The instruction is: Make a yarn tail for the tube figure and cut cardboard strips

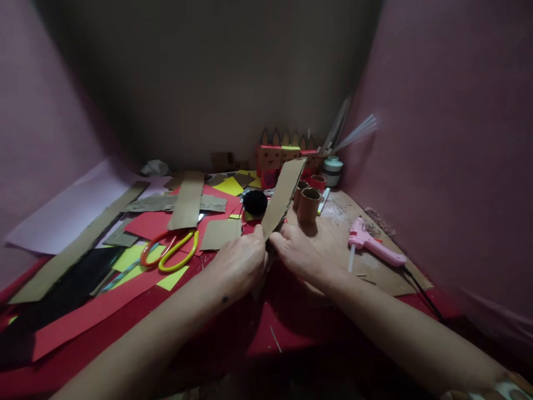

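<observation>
A long strip of cardboard (282,194) stands tilted up between my hands, its right edge rough. My left hand (244,258) is closed on the strip's lower left side, with the thumb pressed against it. On the lower right edge, my right hand (297,250) pinches the same strip, its fingers curled. The strip's lowest part is hidden behind my hands. Just beyond it stand brown cardboard tubes (309,206), and a black fluffy ball (255,203) lies to its left.
Scissors with red and yellow handles (179,253) lie left among paper and cardboard pieces (220,234). A pink glue gun (372,244) with a cord rests right on a board (333,244). Cardboard figures with drawn faces (270,158) and a lidded jar (332,171) stand at the back.
</observation>
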Demonstrator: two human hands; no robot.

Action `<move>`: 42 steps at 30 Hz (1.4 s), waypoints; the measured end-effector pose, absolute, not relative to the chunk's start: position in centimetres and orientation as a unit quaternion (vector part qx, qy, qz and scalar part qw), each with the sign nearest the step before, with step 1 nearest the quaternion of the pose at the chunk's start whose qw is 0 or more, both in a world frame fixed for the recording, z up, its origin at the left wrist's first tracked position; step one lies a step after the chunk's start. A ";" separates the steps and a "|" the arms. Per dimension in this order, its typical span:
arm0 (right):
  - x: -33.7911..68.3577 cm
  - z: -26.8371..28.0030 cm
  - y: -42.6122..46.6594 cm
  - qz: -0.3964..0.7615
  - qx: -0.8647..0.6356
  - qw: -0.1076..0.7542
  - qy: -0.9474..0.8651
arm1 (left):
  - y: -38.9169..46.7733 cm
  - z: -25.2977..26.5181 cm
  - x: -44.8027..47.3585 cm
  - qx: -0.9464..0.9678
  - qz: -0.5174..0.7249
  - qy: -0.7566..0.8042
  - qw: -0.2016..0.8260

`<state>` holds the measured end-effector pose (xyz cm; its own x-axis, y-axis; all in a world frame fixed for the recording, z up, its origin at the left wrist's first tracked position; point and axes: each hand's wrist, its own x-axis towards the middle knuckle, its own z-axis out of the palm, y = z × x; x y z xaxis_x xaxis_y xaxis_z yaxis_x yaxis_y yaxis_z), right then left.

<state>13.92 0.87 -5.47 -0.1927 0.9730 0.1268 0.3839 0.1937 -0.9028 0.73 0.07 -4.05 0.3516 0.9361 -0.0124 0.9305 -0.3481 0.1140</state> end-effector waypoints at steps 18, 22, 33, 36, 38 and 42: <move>13.5 -6.7 1.2 0.526 -0.455 0.430 -0.576 | 1.4 -3.4 -0.2 0.850 0.078 0.521 0.024; 13.6 -5.8 1.7 0.527 -0.444 0.446 -0.572 | 1.1 -3.3 -0.5 0.863 0.100 0.494 0.039; 13.6 -6.1 1.4 0.474 -0.485 0.421 -0.602 | 0.6 -2.9 1.8 0.840 0.013 0.539 -0.064; 13.7 -6.3 1.3 0.509 -0.469 0.416 -0.589 | 1.2 -3.0 1.1 0.848 0.036 0.528 -0.028; 13.6 -6.7 1.5 0.541 -0.450 0.421 -0.573 | 1.6 -3.0 0.6 0.851 0.047 0.523 -0.014; 13.2 -7.6 2.0 0.630 -0.378 0.453 -0.506 | 1.8 -2.6 0.1 0.858 0.066 0.509 0.014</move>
<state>13.17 1.95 -7.60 -0.3040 0.9525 -0.0182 -0.1878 -0.0786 -0.9791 0.14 1.76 -2.55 0.4726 0.8757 0.0985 0.8720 -0.4809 0.0916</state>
